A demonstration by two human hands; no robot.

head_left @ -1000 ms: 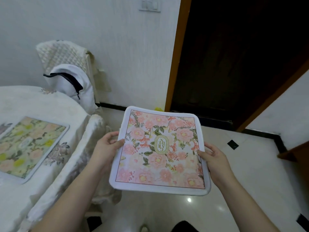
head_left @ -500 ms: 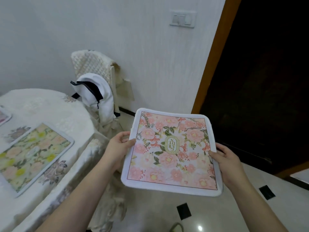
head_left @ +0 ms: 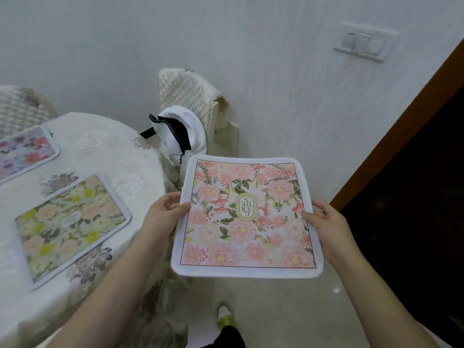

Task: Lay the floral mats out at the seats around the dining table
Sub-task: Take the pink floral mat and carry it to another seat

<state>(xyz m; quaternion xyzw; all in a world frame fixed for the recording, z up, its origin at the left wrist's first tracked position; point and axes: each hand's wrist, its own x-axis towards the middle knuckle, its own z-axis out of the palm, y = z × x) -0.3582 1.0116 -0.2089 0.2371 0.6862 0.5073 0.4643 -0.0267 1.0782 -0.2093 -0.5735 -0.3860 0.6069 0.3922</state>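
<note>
Hands grip 1 pink mat (head_left: pixel 247 217) in the head view, holding it flat in the air over the pale floor (head_left: pixel 288 312), to the right of the table (head_left: pixel 105 156) and not touching it. The left hand (head_left: pixel 163 218) pinches the mat's left edge, thumb on top and fingers curled under; the right hand (head_left: pixel 326 228) clamps the right edge the same way. The mat's near edge hangs free between the forearms, and its far edge reaches toward a white bag (head_left: pixel 183 134) slung on a quilted chair (head_left: pixel 190 96) against the wall.

On the table, 2 mats already lie flat: a green mat (head_left: pixel 71 227) near the table's right rim, one corner close to the edge, and a purple mat (head_left: pixel 25 153) farther left, cut off by the frame. Bare cloth shows on the far right part of the table, beside the chair. A second quilted chair (head_left: pixel 20 106) stands at far left. A dark doorway (head_left: pixel 414 197) opens at right, and 1 green slipper (head_left: pixel 224 317) shows on the floor below the mat.
</note>
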